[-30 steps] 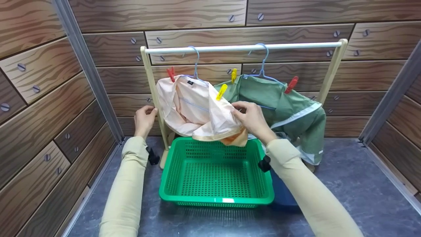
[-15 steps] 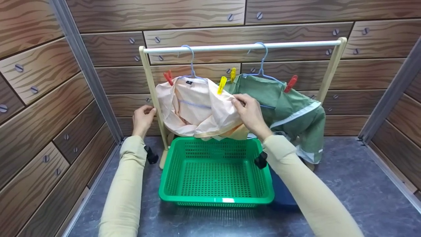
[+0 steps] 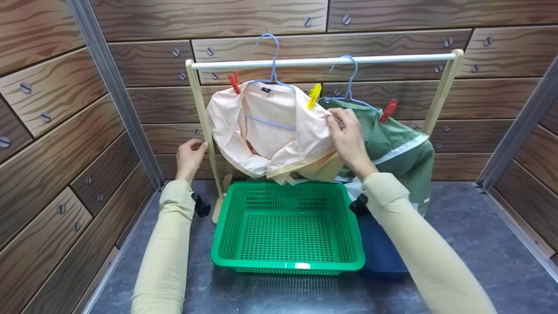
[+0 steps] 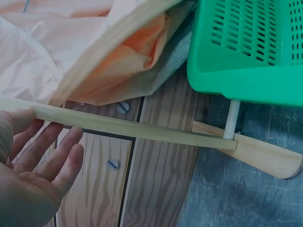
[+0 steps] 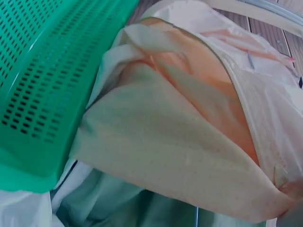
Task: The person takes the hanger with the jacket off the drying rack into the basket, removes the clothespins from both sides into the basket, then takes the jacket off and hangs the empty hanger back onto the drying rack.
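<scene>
My right hand (image 3: 351,141) pinches the right shoulder of a pale pink jacket (image 3: 314,135). A blue hanger (image 3: 275,56) carries the jacket, its hook standing well above the white rod (image 3: 305,63). On the jacket's shoulders sit a red clothespin (image 3: 234,82) and a yellow clothespin (image 3: 314,96). My left hand (image 3: 190,158) holds the rack's left wooden post (image 3: 202,102) between thumb and forefinger; the left wrist view shows its other fingers (image 4: 68,165) spread. Seen from the right wrist, a zip edge (image 5: 236,94) runs along the jacket's front, with orange lining inside.
A green jacket (image 3: 401,139) hangs on a second blue hanger (image 3: 350,83) at right, with a red clothespin (image 3: 388,110). In front of the rack stands a green basket (image 3: 287,265). A dark blue object (image 3: 383,250) lies beside it, partly under the right arm.
My right hand has risen and moved right with the pink jacket. Its hanger hook has gone from resting on the rod to above it. The left hand stays at the post.
</scene>
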Demonstrator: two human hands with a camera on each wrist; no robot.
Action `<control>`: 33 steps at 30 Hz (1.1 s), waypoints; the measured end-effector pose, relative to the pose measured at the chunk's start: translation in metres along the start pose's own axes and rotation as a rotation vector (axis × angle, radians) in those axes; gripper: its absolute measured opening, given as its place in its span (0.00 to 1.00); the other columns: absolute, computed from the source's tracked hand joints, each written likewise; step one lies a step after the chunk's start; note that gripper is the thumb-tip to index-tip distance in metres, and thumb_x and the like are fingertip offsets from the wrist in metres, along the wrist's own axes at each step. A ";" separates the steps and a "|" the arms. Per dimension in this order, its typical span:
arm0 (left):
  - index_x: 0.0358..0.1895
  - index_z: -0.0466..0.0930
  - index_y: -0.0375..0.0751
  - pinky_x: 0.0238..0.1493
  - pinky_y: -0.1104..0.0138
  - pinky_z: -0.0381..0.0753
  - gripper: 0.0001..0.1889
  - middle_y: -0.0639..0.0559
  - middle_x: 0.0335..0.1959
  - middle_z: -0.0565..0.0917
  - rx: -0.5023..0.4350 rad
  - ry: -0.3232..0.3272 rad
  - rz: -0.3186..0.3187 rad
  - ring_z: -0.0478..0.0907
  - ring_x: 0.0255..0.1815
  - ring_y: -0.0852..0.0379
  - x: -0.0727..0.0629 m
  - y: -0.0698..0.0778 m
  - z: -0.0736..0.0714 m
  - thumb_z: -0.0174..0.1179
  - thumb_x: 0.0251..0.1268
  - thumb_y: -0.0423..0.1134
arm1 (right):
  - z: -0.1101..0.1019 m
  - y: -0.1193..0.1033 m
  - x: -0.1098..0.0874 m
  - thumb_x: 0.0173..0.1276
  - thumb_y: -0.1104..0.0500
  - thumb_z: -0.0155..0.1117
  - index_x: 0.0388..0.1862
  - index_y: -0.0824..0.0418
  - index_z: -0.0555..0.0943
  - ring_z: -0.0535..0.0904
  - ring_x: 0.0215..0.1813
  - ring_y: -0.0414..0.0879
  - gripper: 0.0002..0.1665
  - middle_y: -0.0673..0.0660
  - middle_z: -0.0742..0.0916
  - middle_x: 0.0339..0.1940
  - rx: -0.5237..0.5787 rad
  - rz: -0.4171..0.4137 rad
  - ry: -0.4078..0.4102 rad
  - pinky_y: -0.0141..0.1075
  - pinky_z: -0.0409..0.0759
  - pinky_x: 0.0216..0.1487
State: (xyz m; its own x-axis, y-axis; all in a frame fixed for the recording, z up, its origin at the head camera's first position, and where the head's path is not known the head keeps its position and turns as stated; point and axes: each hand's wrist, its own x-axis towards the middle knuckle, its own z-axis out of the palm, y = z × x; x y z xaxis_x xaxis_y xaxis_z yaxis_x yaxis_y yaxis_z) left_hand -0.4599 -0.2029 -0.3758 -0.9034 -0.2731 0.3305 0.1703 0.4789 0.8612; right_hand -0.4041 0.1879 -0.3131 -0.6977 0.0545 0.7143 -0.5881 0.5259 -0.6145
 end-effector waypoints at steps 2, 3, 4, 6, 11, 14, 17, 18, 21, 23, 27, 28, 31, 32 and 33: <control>0.50 0.83 0.34 0.37 0.69 0.75 0.14 0.40 0.46 0.85 0.008 0.002 0.001 0.79 0.34 0.57 0.000 0.001 0.001 0.59 0.71 0.41 | -0.007 0.002 0.002 0.73 0.60 0.59 0.50 0.63 0.83 0.74 0.46 0.47 0.12 0.59 0.80 0.42 0.006 0.002 -0.006 0.41 0.69 0.51; 0.50 0.83 0.34 0.38 0.68 0.75 0.14 0.40 0.46 0.85 0.010 0.000 0.004 0.79 0.36 0.54 0.001 0.001 0.001 0.58 0.71 0.41 | -0.011 0.004 0.003 0.73 0.60 0.58 0.50 0.63 0.83 0.74 0.47 0.47 0.12 0.59 0.80 0.43 0.009 0.005 -0.011 0.41 0.69 0.52; 0.51 0.83 0.34 0.39 0.67 0.75 0.14 0.40 0.46 0.85 0.013 -0.002 0.005 0.79 0.38 0.52 0.000 0.000 0.000 0.58 0.71 0.41 | -0.014 0.005 0.003 0.73 0.60 0.58 0.51 0.64 0.83 0.75 0.48 0.47 0.13 0.59 0.81 0.44 0.015 0.010 -0.019 0.41 0.69 0.54; 0.51 0.83 0.34 0.42 0.65 0.75 0.15 0.39 0.47 0.84 0.021 -0.012 0.008 0.80 0.41 0.49 0.000 0.000 -0.001 0.58 0.71 0.41 | -0.021 0.007 0.005 0.74 0.60 0.58 0.52 0.64 0.82 0.75 0.52 0.47 0.13 0.59 0.82 0.47 0.023 0.020 -0.032 0.41 0.70 0.56; 0.51 0.82 0.33 0.45 0.62 0.75 0.15 0.38 0.47 0.84 0.063 -0.036 0.024 0.79 0.45 0.46 0.000 0.002 -0.006 0.56 0.72 0.41 | -0.037 0.017 0.007 0.75 0.58 0.57 0.53 0.66 0.82 0.75 0.56 0.47 0.15 0.59 0.82 0.53 0.020 0.058 -0.053 0.40 0.69 0.60; 0.46 0.83 0.34 0.43 0.62 0.75 0.13 0.41 0.39 0.85 0.076 0.035 0.029 0.81 0.39 0.47 0.000 0.010 -0.005 0.54 0.72 0.40 | -0.042 0.021 0.008 0.75 0.57 0.57 0.54 0.65 0.81 0.74 0.58 0.48 0.16 0.59 0.82 0.55 0.028 0.082 -0.068 0.40 0.67 0.61; 0.37 0.82 0.37 0.38 0.63 0.72 0.09 0.46 0.29 0.81 0.032 0.183 0.081 0.78 0.31 0.50 0.000 0.024 -0.001 0.54 0.67 0.38 | -0.045 0.025 0.009 0.76 0.56 0.56 0.55 0.64 0.81 0.74 0.58 0.48 0.17 0.59 0.82 0.56 0.050 0.098 -0.088 0.39 0.67 0.61; 0.34 0.80 0.37 0.36 0.63 0.71 0.08 0.47 0.27 0.79 -0.005 0.224 0.119 0.76 0.29 0.50 0.001 0.029 0.001 0.54 0.65 0.36 | -0.046 0.026 0.009 0.76 0.56 0.56 0.55 0.64 0.81 0.74 0.58 0.48 0.17 0.59 0.82 0.56 0.057 0.102 -0.095 0.39 0.67 0.61; 0.34 0.78 0.35 0.38 0.63 0.68 0.04 0.47 0.28 0.76 -0.085 0.285 0.282 0.72 0.32 0.51 0.005 0.045 0.006 0.55 0.61 0.31 | -0.048 0.028 0.008 0.76 0.55 0.56 0.55 0.64 0.81 0.74 0.56 0.46 0.17 0.58 0.83 0.55 0.069 0.110 -0.104 0.36 0.67 0.58; 0.39 0.79 0.34 0.40 0.63 0.69 0.06 0.44 0.32 0.76 -0.101 0.261 0.390 0.72 0.35 0.49 0.007 0.054 0.009 0.57 0.59 0.29 | -0.049 0.029 0.008 0.76 0.55 0.57 0.54 0.64 0.81 0.74 0.55 0.44 0.16 0.57 0.83 0.53 0.076 0.106 -0.108 0.34 0.67 0.57; 0.52 0.79 0.33 0.53 0.62 0.69 0.15 0.40 0.46 0.77 -0.035 0.156 0.544 0.74 0.49 0.46 0.007 0.065 0.014 0.60 0.62 0.29 | -0.051 0.034 0.005 0.76 0.56 0.57 0.52 0.64 0.82 0.74 0.53 0.42 0.15 0.57 0.84 0.50 0.095 0.072 -0.130 0.32 0.67 0.55; 0.54 0.79 0.33 0.56 0.61 0.69 0.16 0.39 0.48 0.78 -0.020 0.124 0.567 0.74 0.52 0.45 0.006 0.066 0.014 0.60 0.63 0.30 | -0.051 0.035 0.004 0.76 0.57 0.57 0.52 0.65 0.82 0.74 0.52 0.42 0.15 0.57 0.84 0.49 0.102 0.063 -0.138 0.32 0.67 0.54; 0.52 0.82 0.34 0.54 0.60 0.70 0.13 0.40 0.47 0.81 0.027 0.040 0.589 0.76 0.49 0.47 0.003 0.068 0.014 0.60 0.66 0.31 | -0.052 0.039 0.000 0.76 0.58 0.56 0.52 0.66 0.82 0.74 0.50 0.43 0.14 0.57 0.84 0.48 0.108 0.051 -0.157 0.32 0.67 0.52; 0.50 0.83 0.34 0.51 0.60 0.71 0.11 0.41 0.44 0.82 0.040 0.017 0.584 0.77 0.46 0.47 0.002 0.068 0.014 0.60 0.67 0.31 | -0.052 0.039 -0.002 0.76 0.58 0.56 0.52 0.65 0.82 0.73 0.50 0.42 0.14 0.57 0.84 0.48 0.113 0.058 -0.162 0.31 0.67 0.52; 0.48 0.84 0.34 0.48 0.59 0.72 0.09 0.41 0.41 0.83 0.051 -0.003 0.574 0.77 0.42 0.48 0.001 0.068 0.013 0.60 0.67 0.31 | -0.052 0.040 -0.004 0.76 0.58 0.56 0.52 0.65 0.82 0.73 0.50 0.42 0.14 0.57 0.84 0.47 0.116 0.066 -0.167 0.31 0.67 0.51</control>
State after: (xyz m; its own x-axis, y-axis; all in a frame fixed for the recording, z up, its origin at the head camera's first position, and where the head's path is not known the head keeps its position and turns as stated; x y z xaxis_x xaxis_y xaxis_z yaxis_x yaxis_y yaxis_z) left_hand -0.4539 -0.1599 -0.3222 -0.6732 0.0451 0.7381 0.6145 0.5893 0.5245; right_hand -0.4034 0.2528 -0.3227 -0.7887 -0.0612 0.6118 -0.5754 0.4241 -0.6993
